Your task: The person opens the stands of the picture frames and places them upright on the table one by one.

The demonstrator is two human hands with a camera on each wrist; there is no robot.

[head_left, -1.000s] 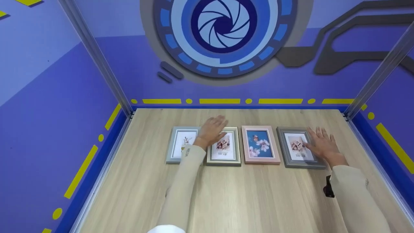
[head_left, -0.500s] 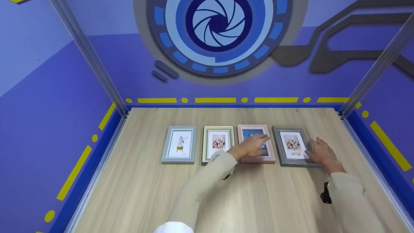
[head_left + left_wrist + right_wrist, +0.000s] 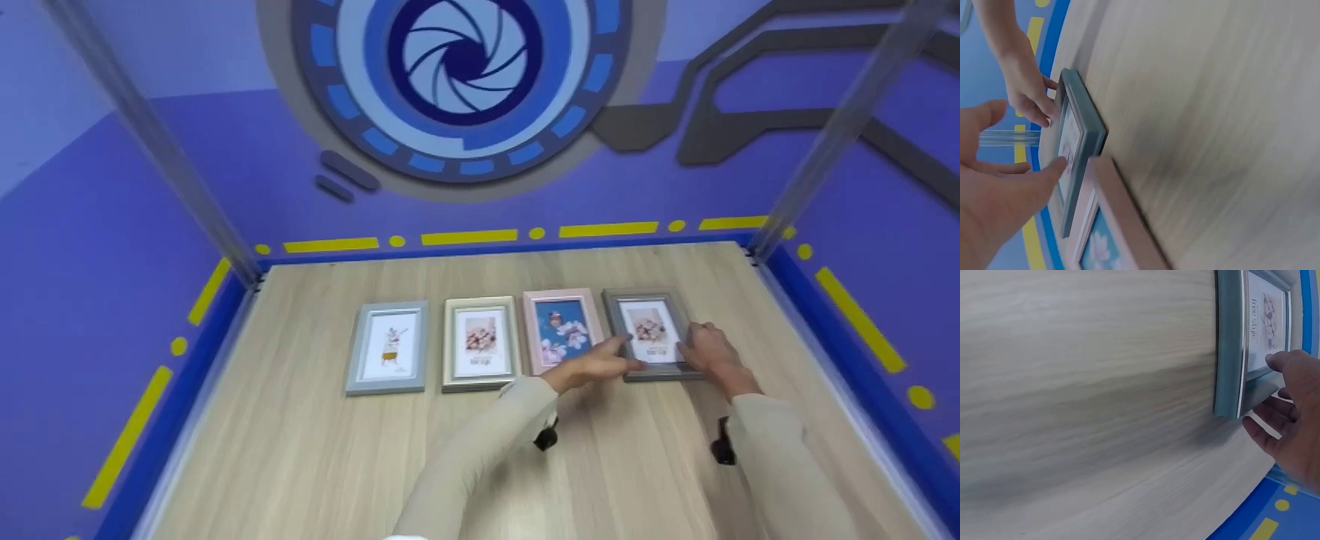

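Observation:
Rightmost in a row of picture frames lies a dark grey picture frame (image 3: pixel 646 330) with a flower picture. My right hand (image 3: pixel 712 352) holds its right edge. In the right wrist view, the thumb of my right hand (image 3: pixel 1294 422) lies over the glass and the fingers are at the outer side. My left hand (image 3: pixel 598 361) reaches to the grey frame's left lower corner, thumb and fingers spread apart. In the left wrist view, the fingertips of my left hand (image 3: pixel 1005 191) overlap the frame's near side. A pink picture frame (image 3: pixel 529 330) sits just left of it.
Farther left in the row lie a gold picture frame (image 3: pixel 448 345) and a light blue picture frame (image 3: pixel 358 360). The wooden tabletop (image 3: pixel 315 465) meets a blue printed wall (image 3: pixel 480 214) at the back, with side walls left and right.
My left hand has swept right, from the gold frame across the pink one to the grey frame. My right hand's fingers have drawn in at the grey frame's right edge. The head view has shifted.

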